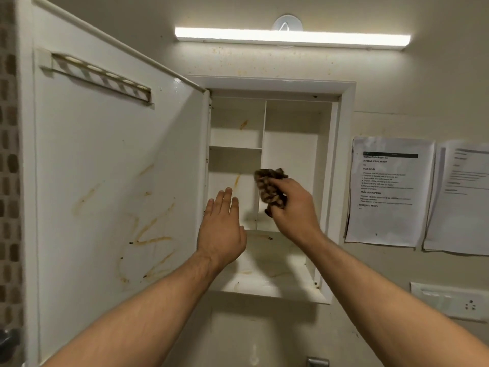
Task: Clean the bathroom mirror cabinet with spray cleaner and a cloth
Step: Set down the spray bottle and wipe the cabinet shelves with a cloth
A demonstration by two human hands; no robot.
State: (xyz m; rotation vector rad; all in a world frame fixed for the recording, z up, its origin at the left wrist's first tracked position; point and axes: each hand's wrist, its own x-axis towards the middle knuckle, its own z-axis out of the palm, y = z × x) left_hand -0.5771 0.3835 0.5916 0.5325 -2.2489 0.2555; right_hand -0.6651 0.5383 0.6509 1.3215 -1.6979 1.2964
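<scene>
One cabinet [346,181] is on the far wall, with one door [105,154] open to the left and four compartments visible inside. The door carries one rack [100,78] showing five round holes. There are two hands, the left hand [221,231] and the right hand [293,207], and one cloth [270,186]. Above is one strip light [291,38]. To the right are two printed sheets, the inner sheet [389,192] and the outer sheet [460,200], and one switch plate [449,300]. Near are one sink [238,340] and one tap [317,362].
</scene>
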